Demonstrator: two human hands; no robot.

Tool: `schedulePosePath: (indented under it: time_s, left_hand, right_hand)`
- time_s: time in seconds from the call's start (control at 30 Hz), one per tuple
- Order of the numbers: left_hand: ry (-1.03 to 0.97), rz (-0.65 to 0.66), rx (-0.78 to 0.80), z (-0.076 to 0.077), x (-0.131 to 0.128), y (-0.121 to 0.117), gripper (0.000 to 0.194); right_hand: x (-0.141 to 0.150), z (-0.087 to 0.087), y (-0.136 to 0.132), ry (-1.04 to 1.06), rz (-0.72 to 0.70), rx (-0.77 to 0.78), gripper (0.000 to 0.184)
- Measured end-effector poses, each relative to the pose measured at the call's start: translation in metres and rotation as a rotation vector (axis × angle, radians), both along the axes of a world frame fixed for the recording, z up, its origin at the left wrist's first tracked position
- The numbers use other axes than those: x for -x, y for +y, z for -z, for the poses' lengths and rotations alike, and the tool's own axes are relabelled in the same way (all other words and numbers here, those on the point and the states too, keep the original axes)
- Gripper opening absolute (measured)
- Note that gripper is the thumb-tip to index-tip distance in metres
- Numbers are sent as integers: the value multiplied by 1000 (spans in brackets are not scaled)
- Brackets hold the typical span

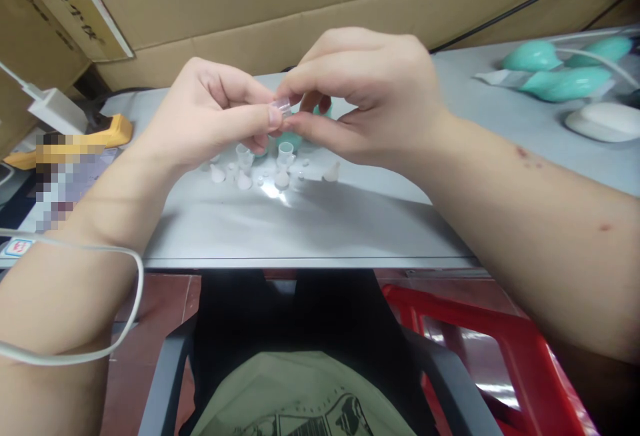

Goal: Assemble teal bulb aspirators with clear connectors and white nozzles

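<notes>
Above the far side of the grey table, my left hand (225, 113) pinches a small clear plastic piece (281, 107) between thumb and fingers. My right hand (370, 89) meets it from the other side, with thumb and index finger closed at the piece's right end. Below the hands stand small clear plastic cups (286, 153) with side spouts. In front of them lie several white cone-shaped pieces (243, 179) and tiny clear bits (301, 175). Mint-green parts (290, 141) show behind, mostly covered by my hands.
Mint-green bulbs (567, 83) and a white computer mouse (605, 121) lie at the right. At the left are a yellow power strip (117, 131) and a white charger (59, 113). A white cable (140, 283) loops over my left forearm. A red stool (525, 343) stands below.
</notes>
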State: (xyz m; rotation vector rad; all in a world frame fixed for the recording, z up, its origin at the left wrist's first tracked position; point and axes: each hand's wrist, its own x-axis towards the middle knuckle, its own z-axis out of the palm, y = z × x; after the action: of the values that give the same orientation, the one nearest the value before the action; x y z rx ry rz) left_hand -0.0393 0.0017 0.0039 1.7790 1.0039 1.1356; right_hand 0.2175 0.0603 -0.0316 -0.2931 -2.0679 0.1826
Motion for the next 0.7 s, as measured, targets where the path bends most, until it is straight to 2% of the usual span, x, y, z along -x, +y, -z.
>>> schedulePosePath:
  time_s: [0.1, 0.23, 0.27, 0.37, 0.43, 0.57, 0.63, 0.7]
  left_hand:
    - [-4, -5, -23, 3, 2, 3, 25]
    - [-42, 88, -111, 15, 7, 14, 57]
    - [-42, 95, -120, 19, 8, 16, 60]
    - [-65, 23, -187, 23, 2, 19, 60]
    - [-108, -29, -256, 23, -5, 20, 63]
    - [-165, -60, -315, 22, -11, 29, 68]
    - [-188, -73, -335, 23, -3, 38, 71]
    - [-211, -90, -379, 25, 11, 49, 75]
  right_hand:
    - [1, -2, 0, 10, -18, -2, 11]
    - [-1, -3, 2, -61, -19, -27, 17]
    - [-2, -4, 4, -73, -19, -51, 19]
    - [-8, -7, 8, -85, -25, -142, 17]
    - [-13, -11, 12, -90, 2, -138, 16]
    - [-21, -15, 25, -20, 47, 52, 32]
    - [-25, -14, 37, 27, 18, 214, 30]
    - [-29, -12, 52, -19, -84, 389, 22]
